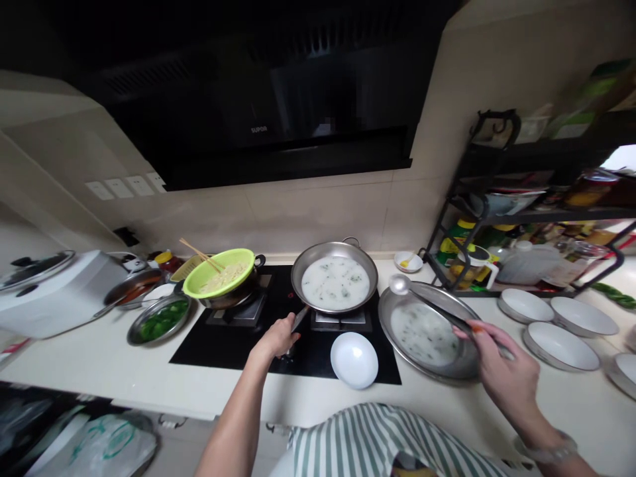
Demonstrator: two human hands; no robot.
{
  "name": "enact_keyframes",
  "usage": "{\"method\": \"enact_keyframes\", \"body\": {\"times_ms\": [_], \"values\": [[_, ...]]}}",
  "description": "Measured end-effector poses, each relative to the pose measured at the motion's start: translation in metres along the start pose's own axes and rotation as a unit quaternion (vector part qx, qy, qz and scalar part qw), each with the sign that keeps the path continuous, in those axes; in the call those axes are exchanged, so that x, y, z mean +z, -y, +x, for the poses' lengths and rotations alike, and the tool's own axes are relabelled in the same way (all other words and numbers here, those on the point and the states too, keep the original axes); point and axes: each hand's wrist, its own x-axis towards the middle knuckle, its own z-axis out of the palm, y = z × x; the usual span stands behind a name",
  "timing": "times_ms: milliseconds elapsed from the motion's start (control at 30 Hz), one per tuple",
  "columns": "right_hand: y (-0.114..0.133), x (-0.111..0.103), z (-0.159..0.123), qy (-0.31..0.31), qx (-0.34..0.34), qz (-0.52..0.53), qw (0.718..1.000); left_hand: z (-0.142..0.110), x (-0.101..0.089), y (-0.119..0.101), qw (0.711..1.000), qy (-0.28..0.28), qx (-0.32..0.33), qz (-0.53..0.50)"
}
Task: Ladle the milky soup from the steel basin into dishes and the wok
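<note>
My left hand (279, 336) is closed around the end of the handle of a steel wok (298, 277), which sits on the right burner. White, milky soup with green bits (335, 281) fills much of the wok. In my right hand (507, 371) is a ladle (422, 301) with a dark handle, its round bowl raised over the left rim of a wide steel basin (457, 301). Similar white soup with dark green bits lies in that basin. A white bowl (354, 360) stands at the front of the stove, between my hands.
On the left burner, a green colander (241, 260) of noodles with chopsticks rests on a pot. Greens fill a metal dish (133, 331). White bowls (561, 344) stand at right below a black rack (460, 192). A range hood (278, 86) hangs overhead.
</note>
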Motion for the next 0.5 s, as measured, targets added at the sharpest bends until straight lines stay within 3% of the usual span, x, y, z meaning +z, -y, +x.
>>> {"method": "enact_keyframes", "body": {"times_ms": [67, 167, 333, 500], "values": [[0.018, 0.018, 0.004, 0.018, 0.021, 0.033, 0.999, 0.0, 0.0, 0.0, 1.0, -0.001, 0.001, -0.008], [0.029, 0.049, 0.007, 0.108, 0.001, 0.054, 0.993, 0.0, 0.001, 0.0, 1.0, -0.002, 0.003, -0.013], [0.02, 0.098, 0.006, 0.202, -0.032, 0.114, 0.972, 0.001, 0.001, 0.0, 1.0, -0.002, 0.002, 0.0], [0.009, 0.122, 0.005, 0.24, -0.021, 0.162, 0.957, 0.0, 0.0, 0.0, 1.0, -0.015, 0.006, 0.011]]}}
